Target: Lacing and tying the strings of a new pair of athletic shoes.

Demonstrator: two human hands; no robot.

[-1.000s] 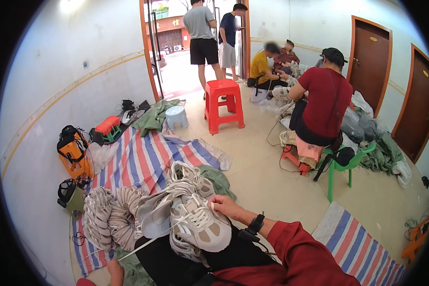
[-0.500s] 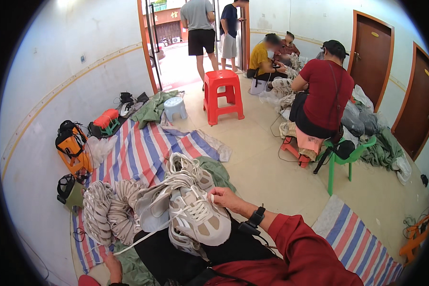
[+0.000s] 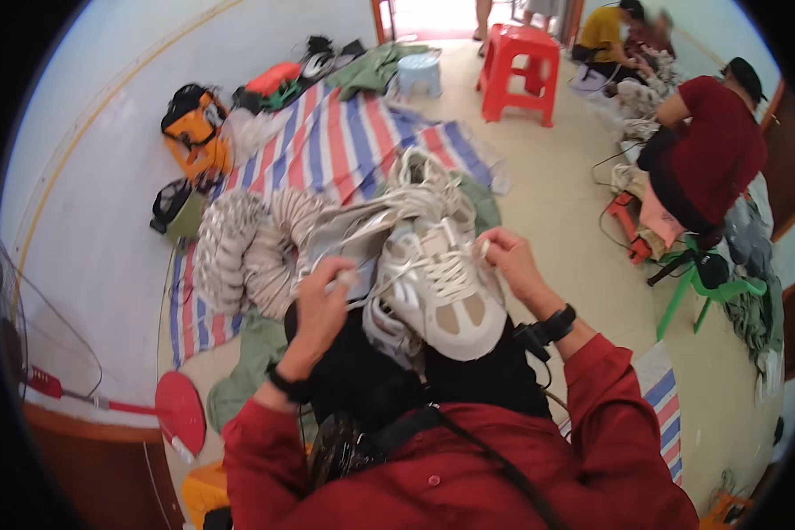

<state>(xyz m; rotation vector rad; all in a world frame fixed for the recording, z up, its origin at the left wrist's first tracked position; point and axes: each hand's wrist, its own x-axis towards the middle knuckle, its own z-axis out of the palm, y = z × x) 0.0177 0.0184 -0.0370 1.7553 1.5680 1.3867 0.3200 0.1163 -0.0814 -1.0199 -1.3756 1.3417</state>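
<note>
A beige and white sneaker (image 3: 450, 305) rests on my lap, toe toward me, with white laces crossing its tongue. My left hand (image 3: 321, 305) is closed in a pinch beside it on the left, with a pale shoelace (image 3: 373, 296) running from the shoe toward its fingers; motion blurs the grip. On the right, my right hand (image 3: 511, 261) is closed near the shoe's collar. Something small and white shows at its fingertips, too small to name. More pale shoes (image 3: 420, 181) with bundled laces lie just beyond the sneaker.
Stacked rolls of beige shoe parts (image 3: 230, 252) stand at left on a striped sheet (image 3: 327, 146). Farther off are a red stool (image 3: 517, 75) and a small blue stool (image 3: 418, 78). A person in red (image 3: 715, 146) sits at right by a green chair (image 3: 707, 287).
My left hand has risen from the lower left to beside the sneaker. My right hand stays near the collar. The view has tilted down and turned, bringing my lap and both sleeves into sight.
</note>
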